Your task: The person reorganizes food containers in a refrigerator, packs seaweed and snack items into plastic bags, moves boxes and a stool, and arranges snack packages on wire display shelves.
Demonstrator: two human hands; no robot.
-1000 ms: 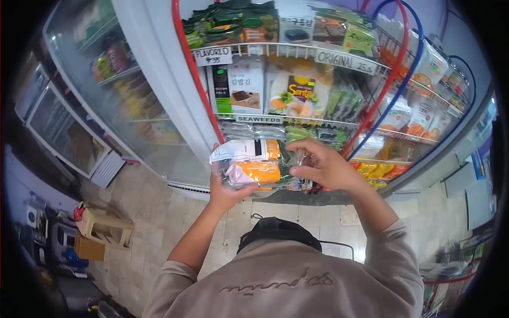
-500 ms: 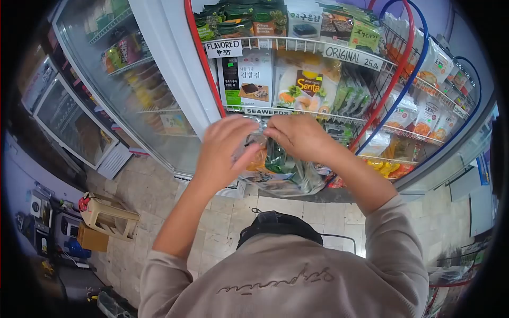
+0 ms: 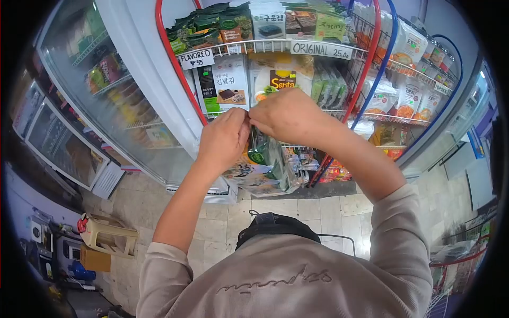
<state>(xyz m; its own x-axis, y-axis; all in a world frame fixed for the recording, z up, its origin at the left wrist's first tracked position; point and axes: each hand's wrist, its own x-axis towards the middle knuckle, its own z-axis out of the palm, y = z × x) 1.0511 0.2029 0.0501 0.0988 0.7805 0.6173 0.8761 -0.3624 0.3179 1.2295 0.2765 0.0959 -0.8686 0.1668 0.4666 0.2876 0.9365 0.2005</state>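
In the head view a clear plastic bag (image 3: 283, 177) hangs below my hands. Dark green and patterned snack packs show through its side. My left hand (image 3: 224, 140) is closed on the bag's gathered top, fingers pressed together. Right beside it, my right hand (image 3: 290, 117) pinches the same top, its knuckles upward. The fingertips nearly meet, and the bit of plastic between them is mostly hidden. Just behind the hands stand a white seaweed pack (image 3: 225, 82) and a Senta pack (image 3: 283, 79) on the rack.
The wire rack (image 3: 265, 47) with red rails carries seaweed packs and price labels (image 3: 321, 49). Blue rails edge more shelves with white noodle pouches (image 3: 408, 100) at right. A glass-door fridge (image 3: 116, 106) stands at left. A beige plastic stool (image 3: 108, 236) is on the tiled floor.
My hands have drawn closer together at the bag's top, and my left fingers have closed. The Senta pack is now partly covered by my right hand. The view has shifted slightly right.
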